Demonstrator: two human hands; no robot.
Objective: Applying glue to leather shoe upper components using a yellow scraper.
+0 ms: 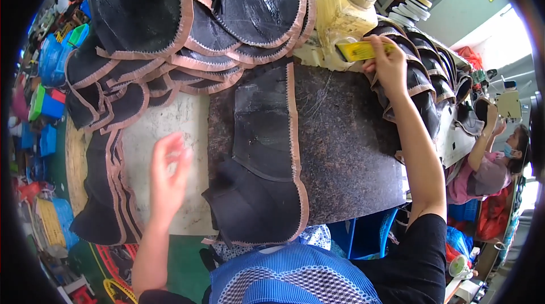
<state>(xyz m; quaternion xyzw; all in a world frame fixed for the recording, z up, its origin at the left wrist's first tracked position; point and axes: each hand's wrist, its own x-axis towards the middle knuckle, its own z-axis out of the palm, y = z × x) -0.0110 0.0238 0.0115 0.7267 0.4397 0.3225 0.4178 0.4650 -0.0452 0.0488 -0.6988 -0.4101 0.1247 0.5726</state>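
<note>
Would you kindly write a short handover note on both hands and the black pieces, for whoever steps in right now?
Left hand: open, blurred, empty, over the pale board beside the stack of black pieces at the left edge.
Right hand: fingers closed on a yellow flat tool, at the cream-coloured machine.
Middle: one black piece with pink trim lies flat on the dark speckled slab.
Done: cannot tell which stacks are finished.
Left: black pieces are fanned out at the top and at the right.
</note>
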